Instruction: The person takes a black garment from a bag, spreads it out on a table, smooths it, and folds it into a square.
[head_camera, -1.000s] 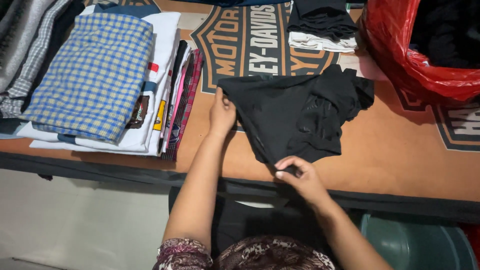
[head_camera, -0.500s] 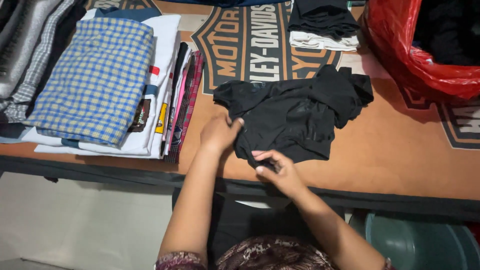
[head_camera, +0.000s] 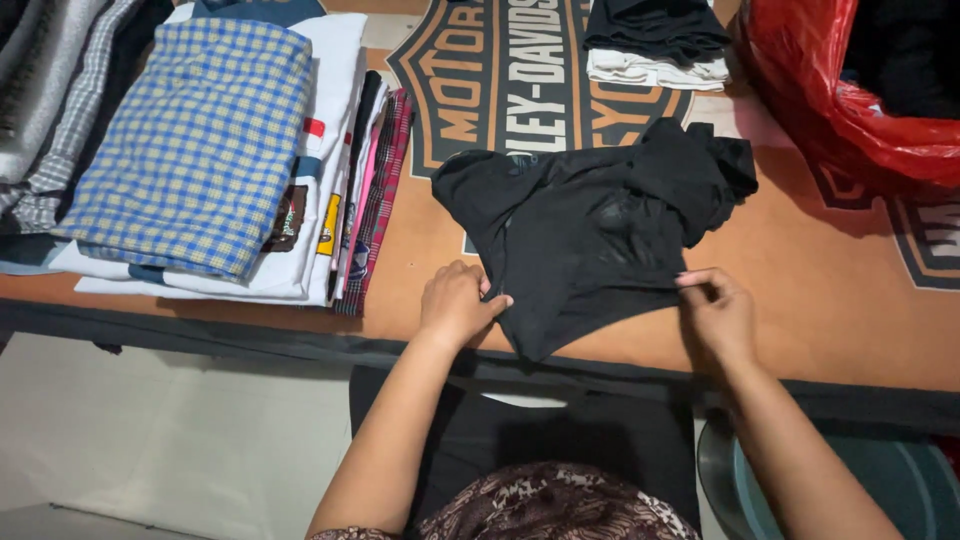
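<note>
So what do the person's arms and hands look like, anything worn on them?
Both forearms are bare up to the bottom edge of the picture, with no sleeves showing on them. The left hand and right hand wear no gloves; no watch or bracelet shows. A brown patterned garment covers the body below.

left hand (head_camera: 455, 300): pinches black garment (head_camera: 590, 235) at its near-left edge
right hand (head_camera: 715, 315): pinches its right edge
table (head_camera: 830, 320): carries garment

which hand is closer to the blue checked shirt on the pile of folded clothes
Left. The left hand grips the black garment at its left edge, just right of the pile with the blue checked shirt. The right hand holds the garment's far right edge.
</note>
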